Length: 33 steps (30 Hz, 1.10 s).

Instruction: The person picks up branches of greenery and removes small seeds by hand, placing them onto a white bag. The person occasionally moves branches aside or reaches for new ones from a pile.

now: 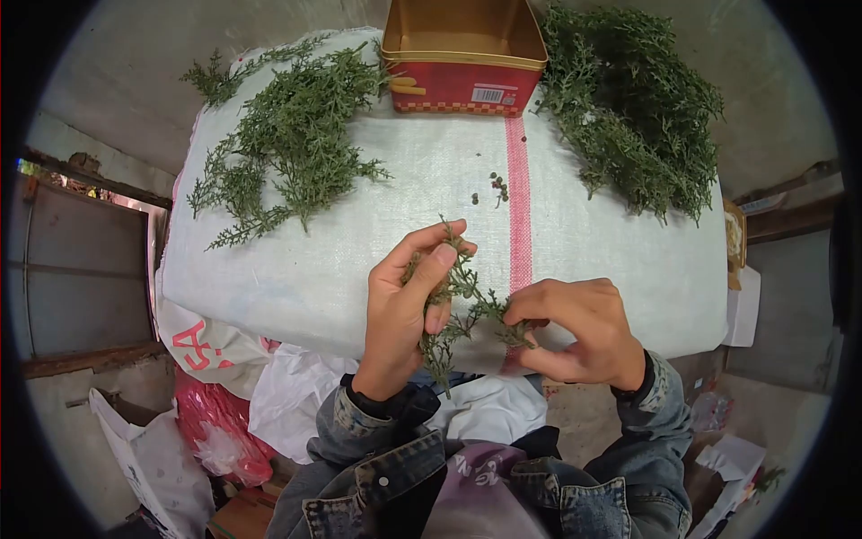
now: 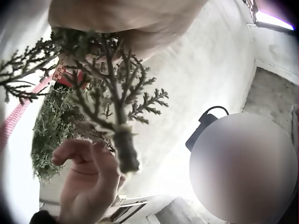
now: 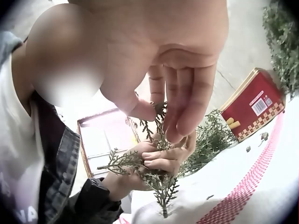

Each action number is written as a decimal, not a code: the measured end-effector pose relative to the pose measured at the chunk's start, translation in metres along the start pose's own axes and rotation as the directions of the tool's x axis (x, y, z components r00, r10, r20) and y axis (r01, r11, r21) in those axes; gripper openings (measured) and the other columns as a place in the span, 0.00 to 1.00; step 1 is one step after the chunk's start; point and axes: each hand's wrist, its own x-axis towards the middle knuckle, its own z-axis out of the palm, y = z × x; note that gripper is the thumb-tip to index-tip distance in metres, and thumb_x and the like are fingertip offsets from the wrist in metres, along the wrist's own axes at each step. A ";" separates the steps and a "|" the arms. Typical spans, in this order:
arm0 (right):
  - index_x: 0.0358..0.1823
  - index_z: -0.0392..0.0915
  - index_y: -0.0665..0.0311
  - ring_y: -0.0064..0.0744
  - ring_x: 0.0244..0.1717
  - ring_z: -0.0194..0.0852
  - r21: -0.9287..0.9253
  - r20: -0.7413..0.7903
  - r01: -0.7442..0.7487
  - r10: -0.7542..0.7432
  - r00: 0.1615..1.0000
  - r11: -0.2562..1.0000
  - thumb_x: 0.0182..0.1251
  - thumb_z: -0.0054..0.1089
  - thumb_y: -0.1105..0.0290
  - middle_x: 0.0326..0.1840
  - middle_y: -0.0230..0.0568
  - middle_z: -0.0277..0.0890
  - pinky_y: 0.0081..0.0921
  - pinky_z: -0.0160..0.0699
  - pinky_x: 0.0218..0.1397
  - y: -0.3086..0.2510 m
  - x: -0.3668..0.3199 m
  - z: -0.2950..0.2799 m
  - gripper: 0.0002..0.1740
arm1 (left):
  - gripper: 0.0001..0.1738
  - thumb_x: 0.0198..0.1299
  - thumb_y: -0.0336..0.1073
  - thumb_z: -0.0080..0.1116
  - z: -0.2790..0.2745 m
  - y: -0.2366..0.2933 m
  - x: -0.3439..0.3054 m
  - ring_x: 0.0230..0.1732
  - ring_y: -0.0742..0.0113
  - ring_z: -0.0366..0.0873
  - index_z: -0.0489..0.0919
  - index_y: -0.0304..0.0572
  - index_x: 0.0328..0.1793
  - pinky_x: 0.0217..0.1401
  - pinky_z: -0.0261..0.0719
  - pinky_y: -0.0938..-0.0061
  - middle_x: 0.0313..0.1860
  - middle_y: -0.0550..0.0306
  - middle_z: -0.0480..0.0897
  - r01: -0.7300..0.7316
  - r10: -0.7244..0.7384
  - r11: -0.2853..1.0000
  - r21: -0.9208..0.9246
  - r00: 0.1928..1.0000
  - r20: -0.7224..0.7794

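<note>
My left hand (image 1: 395,310) grips a small green conifer sprig (image 1: 467,286), thumb across its leaves, over the near part of a white woven sack (image 1: 332,278). At the sprig's right end, my right hand (image 1: 579,328) pinches a leafy tip between thumb and fingers. In the left wrist view, the cut woody stem (image 2: 126,151) of the sprig sticks out below the palm. The right wrist view has both hands close together, with leafy shoots (image 3: 163,193) spreading from the left hand's fingers. Several small round brown cones (image 1: 499,187) lie on the sack beyond my hands.
An open red and gold tin box (image 1: 458,90) stands at the sack's far edge. Piles of cut conifer branches lie on the left (image 1: 296,126) and right (image 1: 628,108). Plastic bags (image 1: 211,418) are low on the left.
</note>
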 end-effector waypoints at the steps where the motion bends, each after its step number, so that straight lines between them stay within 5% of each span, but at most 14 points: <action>1: 0.35 0.79 0.66 0.34 0.30 0.84 0.092 -0.014 -0.011 0.012 1.000 0.996 0.42 0.64 0.81 0.35 0.42 0.82 0.26 0.82 0.33 0.000 -0.002 -0.001 0.14 | 0.19 0.73 0.35 0.47 -0.001 0.000 -0.001 0.14 0.87 0.58 0.73 0.31 0.64 0.16 0.59 0.88 0.47 0.51 0.81 0.021 -0.021 1.000 0.007 0.999 0.024; 4: 0.37 0.75 0.68 0.34 0.32 0.86 0.265 -0.033 -0.029 0.039 0.999 0.964 0.48 0.60 0.82 0.36 0.47 0.82 0.27 0.84 0.34 -0.001 -0.006 -0.002 0.12 | 0.20 0.73 0.36 0.47 -0.004 0.000 0.001 0.14 0.86 0.58 0.71 0.30 0.65 0.16 0.59 0.88 0.49 0.50 0.80 0.083 -0.079 0.994 -0.078 0.995 0.058; 7: 0.39 0.67 0.69 0.38 0.34 0.86 0.767 -0.254 -0.128 0.481 0.839 0.629 0.56 0.51 0.82 0.40 0.53 0.81 0.28 0.87 0.35 -0.001 -0.018 0.011 0.09 | 0.22 0.73 0.36 0.48 -0.008 -0.003 0.003 0.14 0.86 0.58 0.70 0.29 0.67 0.17 0.59 0.87 0.51 0.49 0.79 0.156 -0.141 0.956 -0.250 0.987 0.080; 12: 0.40 0.61 0.68 0.40 0.34 0.86 0.754 -0.213 -0.177 0.490 0.845 0.633 0.61 0.45 0.80 0.42 0.58 0.79 0.30 0.88 0.35 0.011 -0.026 0.008 0.07 | 0.26 0.74 0.44 0.41 -0.004 -0.005 0.004 0.13 0.85 0.55 0.66 0.30 0.68 0.16 0.58 0.86 0.53 0.52 0.76 0.090 -0.076 0.988 -0.127 0.991 0.110; 15: 0.40 0.62 0.68 0.40 0.34 0.86 0.858 -0.120 -0.149 0.474 0.872 0.491 0.60 0.47 0.80 0.42 0.57 0.79 0.31 0.88 0.35 0.014 -0.036 0.022 0.08 | 0.26 0.74 0.44 0.42 0.007 -0.003 0.003 0.14 0.84 0.56 0.65 0.29 0.68 0.17 0.58 0.86 0.53 0.52 0.76 0.049 -0.028 0.993 -0.111 0.982 0.185; 19: 0.40 0.62 0.68 0.41 0.36 0.86 0.892 -0.113 -0.108 0.448 0.887 0.439 0.60 0.50 0.80 0.43 0.57 0.79 0.33 0.88 0.39 0.014 -0.045 0.032 0.09 | 0.27 0.73 0.44 0.42 0.011 -0.008 0.007 0.14 0.84 0.56 0.64 0.29 0.68 0.17 0.59 0.86 0.52 0.53 0.75 0.038 -0.035 0.996 -0.082 0.999 0.031; 22: 0.40 0.62 0.68 0.43 0.38 0.86 0.889 -0.076 -0.153 0.470 0.880 0.432 0.59 0.51 0.80 0.45 0.57 0.79 0.35 0.87 0.42 0.013 -0.050 0.040 0.10 | 0.24 0.71 0.41 0.46 0.003 -0.009 0.008 0.15 0.84 0.57 0.66 0.32 0.66 0.18 0.61 0.87 0.52 0.54 0.75 0.105 -0.033 0.868 -0.486 0.988 0.153; 33: 0.45 0.66 0.73 0.41 0.48 0.84 0.893 -0.002 -0.214 0.479 0.878 0.395 0.53 0.46 0.90 0.52 0.55 0.77 0.33 0.84 0.54 0.010 -0.061 0.051 0.16 | 0.14 0.65 0.28 0.55 0.002 -0.014 0.002 0.22 0.84 0.64 0.71 0.36 0.55 0.24 0.65 0.86 0.48 0.57 0.76 0.180 -0.162 0.927 -0.328 0.983 0.082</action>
